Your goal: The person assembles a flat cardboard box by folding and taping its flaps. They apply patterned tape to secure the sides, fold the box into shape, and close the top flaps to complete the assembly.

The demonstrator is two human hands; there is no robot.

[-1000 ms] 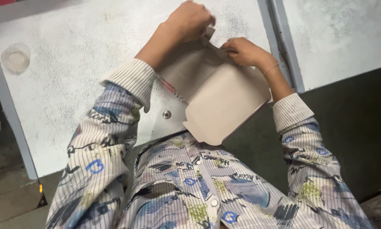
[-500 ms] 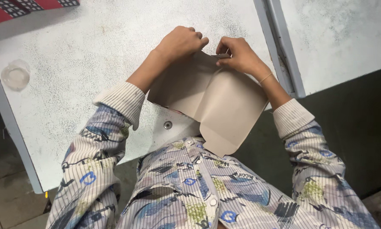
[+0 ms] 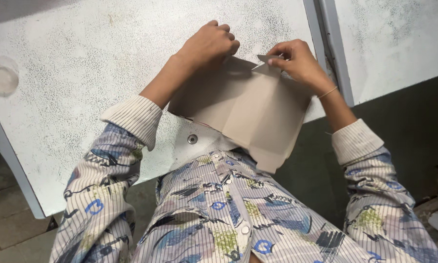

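The brown paper sheet (image 3: 248, 109) lies lower and flatter than it did a second ago. Then its near part was lifted and curled towards the person, with a red-edged layer showing beneath. Now it rests spread on the white table (image 3: 82, 73) close to the table's near edge, and its lower corner hangs past that edge over the person's patterned shirt (image 3: 219, 209). Two creases run down the sheet, so folds are already pressed in and the work looks to have moved on to the far edge of the paper.

The left hand (image 3: 206, 46) has settled into a closed fist, pressing down on the sheet's far left corner. The right hand (image 3: 297, 63) has shifted from the sheet's right side to its far edge, where the fingers pinch a small folded flap (image 3: 269, 61) at the top. That grip is closed on the flap.

What lies under the left fist cannot be made out, nor whether its fingers hold the paper or only weigh on it. The red-edged layer is no longer visible. A clear round lid or dish (image 3: 1, 78) sits near the table's left edge, too faint to identify. A small metal stud (image 3: 192, 139) shows at the near edge.
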